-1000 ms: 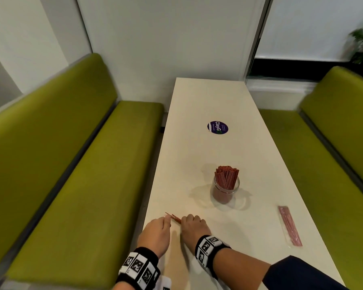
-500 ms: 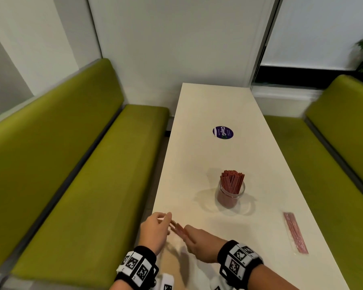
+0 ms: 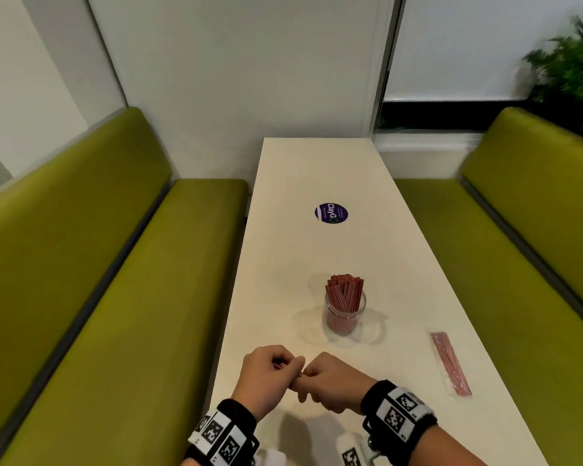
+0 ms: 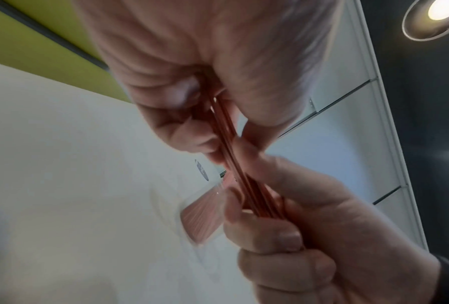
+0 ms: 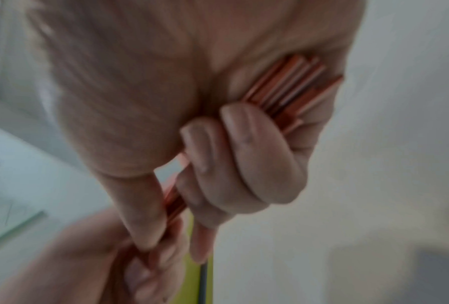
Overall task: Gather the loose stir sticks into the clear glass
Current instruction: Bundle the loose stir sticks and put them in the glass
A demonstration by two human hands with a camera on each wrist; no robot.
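Red stir sticks (image 4: 231, 162) form a small loose bundle held between both hands, just above the near end of the white table (image 3: 317, 169) and on the near-left side of the clear glass (image 3: 345, 311). The left hand (image 3: 266, 375) has its fingers curled around one end of the bundle, thumb and fingertips pinching it, as the left wrist view shows. The right hand (image 3: 334, 381) is closed into a fist around the other end; in the right wrist view the stick tips (image 5: 296, 86) fan out against the palm under the curled fingers (image 5: 249, 144). The two hands touch at the knuckles, both well short of the glass. The glass stands upright on the table, already packed with red sticks (image 3: 344, 292) that rise above its rim and lean slightly. To the right of the glass, and a little nearer, a flat clear packet of red sticks (image 3: 450, 363) lies on the tabletop. Beyond the glass, a round purple sticker (image 3: 331, 213) sits on the table. Green upholstered benches (image 3: 122, 297) flank the table on both sides.
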